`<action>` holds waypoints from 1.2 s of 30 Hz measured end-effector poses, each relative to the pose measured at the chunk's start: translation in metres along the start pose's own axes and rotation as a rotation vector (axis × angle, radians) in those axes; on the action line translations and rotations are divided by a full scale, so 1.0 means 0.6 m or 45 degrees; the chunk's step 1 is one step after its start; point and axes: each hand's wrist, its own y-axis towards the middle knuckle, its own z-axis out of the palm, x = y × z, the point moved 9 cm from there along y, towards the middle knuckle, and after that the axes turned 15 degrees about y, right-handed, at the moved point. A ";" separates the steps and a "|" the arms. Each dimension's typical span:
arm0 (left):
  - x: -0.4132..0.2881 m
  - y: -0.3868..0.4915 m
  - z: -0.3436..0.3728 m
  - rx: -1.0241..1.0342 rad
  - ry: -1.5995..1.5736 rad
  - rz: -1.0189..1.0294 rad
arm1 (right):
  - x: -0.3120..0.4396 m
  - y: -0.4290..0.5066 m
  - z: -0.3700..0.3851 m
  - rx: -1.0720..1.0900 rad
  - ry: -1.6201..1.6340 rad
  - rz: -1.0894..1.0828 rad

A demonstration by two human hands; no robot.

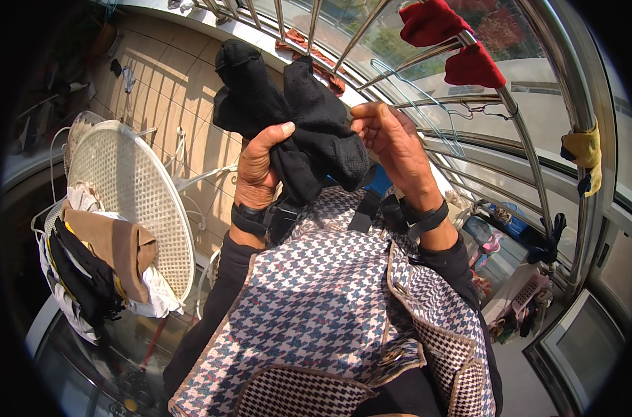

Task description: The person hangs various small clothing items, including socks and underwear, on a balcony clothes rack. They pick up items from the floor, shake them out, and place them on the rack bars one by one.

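Note:
My left hand [261, 161] grips a bunch of black knitted socks [316, 112], its thumb pressed across the middle of the fabric. The bunch spreads into several folded lobes above and right of that thumb; how many socks it holds is hard to tell. Close to the right edge of the bunch is my right hand [391, 138], fingers bent and thumb apart from them, with nothing visible between. Its lower fingertips come up against the sock's edge, and whether they touch it cannot be seen. Both wrists wear black straps.
Metal railings [524, 130] run along the window, carrying red socks [475, 65], a yellow sock [587, 151] and a light blue hanger [425, 101]. To the left, a white woven round table or chair [165, 208] bears a pile of clothes [107, 245]. Tiled floor [175, 68] lies beyond.

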 end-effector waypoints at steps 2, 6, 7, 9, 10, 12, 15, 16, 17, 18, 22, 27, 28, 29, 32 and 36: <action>-0.004 -0.009 0.012 0.045 0.110 0.009 | -0.005 0.006 0.010 0.031 -0.036 0.069; -0.002 -0.017 0.031 0.066 0.415 0.124 | 0.007 0.017 0.036 0.155 -0.204 -0.006; 0.000 -0.009 0.032 0.060 0.459 0.146 | 0.018 0.020 0.022 0.040 -0.113 -0.064; 0.024 -0.003 0.006 -0.094 0.522 -0.064 | 0.048 0.018 0.002 -0.063 0.029 -0.211; 0.020 -0.001 0.015 -0.007 0.448 -0.003 | 0.057 0.017 -0.005 -0.064 0.210 -0.247; 0.024 0.004 0.007 -0.039 0.417 -0.041 | 0.064 0.015 -0.016 -0.080 0.267 -0.243; 0.020 0.002 0.028 0.114 0.370 0.008 | 0.060 0.009 -0.027 -0.107 0.294 -0.223; 0.013 0.000 0.034 0.134 0.405 0.068 | 0.057 0.008 -0.028 -0.113 0.289 -0.222; 0.012 -0.001 0.031 0.065 0.480 0.070 | 0.056 0.006 -0.031 -0.133 0.279 -0.227; 0.009 -0.002 0.034 0.052 0.522 0.098 | 0.054 0.004 -0.033 -0.155 0.268 -0.234; 0.013 -0.003 0.045 0.033 0.453 0.079 | 0.049 -0.003 -0.042 -0.238 0.265 -0.226; 0.034 -0.009 0.073 0.024 0.627 0.040 | 0.049 -0.024 -0.037 -0.260 0.037 -0.252; 0.038 -0.011 0.088 0.045 0.758 0.100 | 0.052 -0.033 -0.033 -0.260 -0.218 -0.263; 0.041 -0.016 0.105 0.088 0.897 0.163 | 0.059 -0.041 -0.025 -0.230 -0.477 -0.317; 0.049 -0.019 0.126 0.073 0.865 0.238 | 0.066 -0.058 -0.034 -0.250 -0.366 -0.338; 0.049 -0.015 0.139 0.152 0.789 0.222 | 0.106 -0.087 -0.078 -0.337 0.074 -0.461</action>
